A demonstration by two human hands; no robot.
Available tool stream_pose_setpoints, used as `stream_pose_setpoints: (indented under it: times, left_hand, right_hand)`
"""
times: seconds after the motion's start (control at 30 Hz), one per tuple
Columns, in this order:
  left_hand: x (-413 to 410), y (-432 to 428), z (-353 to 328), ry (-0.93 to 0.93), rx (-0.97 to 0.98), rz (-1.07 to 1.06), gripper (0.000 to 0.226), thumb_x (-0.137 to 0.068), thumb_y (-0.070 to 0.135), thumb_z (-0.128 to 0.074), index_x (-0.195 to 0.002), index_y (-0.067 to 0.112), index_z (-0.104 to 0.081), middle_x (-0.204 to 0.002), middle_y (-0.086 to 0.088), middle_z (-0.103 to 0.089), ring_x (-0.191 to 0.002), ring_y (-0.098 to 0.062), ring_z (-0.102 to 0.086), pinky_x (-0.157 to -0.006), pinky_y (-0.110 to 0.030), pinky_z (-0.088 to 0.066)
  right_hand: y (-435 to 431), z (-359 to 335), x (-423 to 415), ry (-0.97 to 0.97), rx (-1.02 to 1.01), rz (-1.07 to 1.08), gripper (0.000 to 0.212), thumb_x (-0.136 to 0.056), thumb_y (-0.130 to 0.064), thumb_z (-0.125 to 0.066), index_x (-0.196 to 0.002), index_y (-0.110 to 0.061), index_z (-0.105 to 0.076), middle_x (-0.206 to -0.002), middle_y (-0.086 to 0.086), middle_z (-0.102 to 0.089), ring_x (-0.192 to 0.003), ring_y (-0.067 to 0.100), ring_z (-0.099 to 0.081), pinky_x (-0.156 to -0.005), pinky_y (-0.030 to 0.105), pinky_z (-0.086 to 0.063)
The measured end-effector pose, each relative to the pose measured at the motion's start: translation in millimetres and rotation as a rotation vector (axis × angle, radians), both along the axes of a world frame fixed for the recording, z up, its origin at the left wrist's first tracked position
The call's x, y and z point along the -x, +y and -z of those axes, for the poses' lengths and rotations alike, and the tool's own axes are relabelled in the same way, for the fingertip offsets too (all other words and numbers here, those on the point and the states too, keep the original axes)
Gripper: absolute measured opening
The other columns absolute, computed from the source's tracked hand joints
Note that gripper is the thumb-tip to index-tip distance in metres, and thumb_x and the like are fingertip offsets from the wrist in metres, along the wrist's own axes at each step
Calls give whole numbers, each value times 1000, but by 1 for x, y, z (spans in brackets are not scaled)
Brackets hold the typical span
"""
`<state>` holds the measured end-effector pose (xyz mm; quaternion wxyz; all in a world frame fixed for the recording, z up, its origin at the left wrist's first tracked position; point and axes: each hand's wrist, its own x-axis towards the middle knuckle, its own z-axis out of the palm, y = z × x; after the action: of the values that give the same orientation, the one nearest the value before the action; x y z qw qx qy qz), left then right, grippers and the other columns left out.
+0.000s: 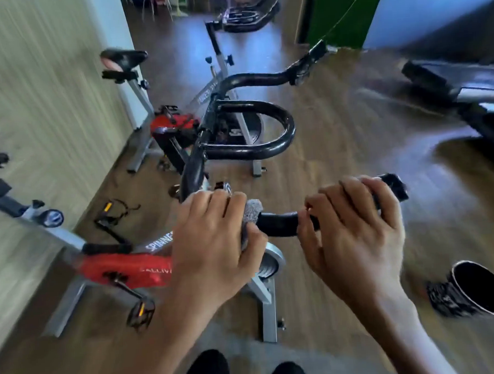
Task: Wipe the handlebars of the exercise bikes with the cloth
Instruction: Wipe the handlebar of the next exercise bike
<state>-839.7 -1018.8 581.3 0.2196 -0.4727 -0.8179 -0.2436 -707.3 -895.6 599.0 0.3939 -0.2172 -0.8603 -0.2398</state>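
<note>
1. Head view: the left hand (214, 240) gripped the grey cloth (251, 215), its fingers curled close together round it. The hand held the cloth against the black handlebar (279, 223) of the near exercise bike (124, 267).
2. The right hand (354, 230) clasped the same bar nearer its right end, fingers wrapped over the top. A bare stretch of bar showed between the hands.
3. A second bike (174, 127) stood behind, near the wall. A black container (474, 289) was at the right.
</note>
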Motion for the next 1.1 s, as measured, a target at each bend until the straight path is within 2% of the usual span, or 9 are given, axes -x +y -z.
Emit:
stream_pose_setpoints:
  times: [0.27, 0.37, 0.43, 0.53, 0.7, 0.83, 0.9, 1.0, 1.1]
  left_hand:
    - [-13, 6, -28, -119, 278, -70, 34, -83, 26, -38, -96, 4, -60, -84, -14, -58, -84, -34, -50, -91, -47, -40]
    - [-28, 17, -28, -142, 348, -32, 35, -85, 26, -39, -105, 5, -58, -91, -13, -58, -86, -35, -51, -91, -47, -40]
    - [-29, 14, -28, -105, 333, 39, 38, -88, 28, -39, -109, 4, -58, -94, -13, -58, -87, -34, -51, -92, -45, -40]
    - [-5, -5, -23, -44, 269, 101, 37, -91, 30, -36, -108, 4, -58, -93, -11, -59, -87, -32, -52, -91, -44, -40]
    - [-22, 5, -27, -172, 346, 14, 38, -92, 27, -34, -112, 3, -55, -101, -13, -58, -98, -32, -50, -101, -46, -37]
    - [-16, -2, -26, -172, 317, 79, 36, -92, 30, -35, -111, 6, -55, -100, -10, -58, -98, -32, -52, -103, -46, -36]
    - [7, -19, -18, -142, 289, 45, 36, -93, 30, -33, -111, 6, -54, -107, -11, -58, -109, -31, -52, -110, -49, -31]
    - [13, -27, -6, -245, 190, -2, 45, -95, 25, -31, -127, 0, -50, -139, -21, -46, -137, -36, -33, -117, -52, -21]
    - [-13, -16, -3, -542, 23, -66, 58, -100, 29, -18, -148, -3, -22, -159, -23, -7, -149, -31, 4, -122, -42, -2]
  right_hand:
    - [-16, -17, -1, -156, 212, 83, 21, -97, -16, -46, -87, -8, -62, -92, 10, -63, -99, 32, -59, -105, 41, -33]
    - [-11, -32, -6, -252, 288, 8, 16, -90, -8, -47, -89, -9, -63, -91, 7, -64, -97, 31, -60, -104, 37, -33]
    - [-6, -42, -14, -278, 347, -79, 17, -86, -4, -50, -92, -9, -66, -95, 6, -68, -101, 29, -63, -103, 35, -34]
    - [-4, -49, -21, -274, 317, -91, 20, -88, -3, -54, -101, -7, -69, -113, 9, -69, -120, 28, -59, -112, 39, -29]
    - [-8, -48, -27, -283, 317, 2, 25, -95, -8, -48, -113, -9, -66, -138, 16, -55, -140, 28, -38, -118, 50, -17]
    - [-10, -44, -24, -237, 332, 22, 29, -97, -12, -43, -115, -7, -65, -135, 13, -58, -140, 27, -37, -116, 49, -26]
    - [-12, -42, -23, -215, 343, 21, 28, -96, -11, -44, -114, -7, -66, -129, 10, -62, -139, 26, -39, -116, 48, -25]
    - [-14, -40, -21, -169, 336, 32, 26, -95, -9, -47, -110, -7, -68, -122, 9, -65, -136, 25, -43, -117, 47, -23]
    - [-16, -40, -19, -135, 348, 29, 24, -96, -9, -47, -107, -8, -69, -119, 9, -65, -134, 25, -45, -119, 46, -18]
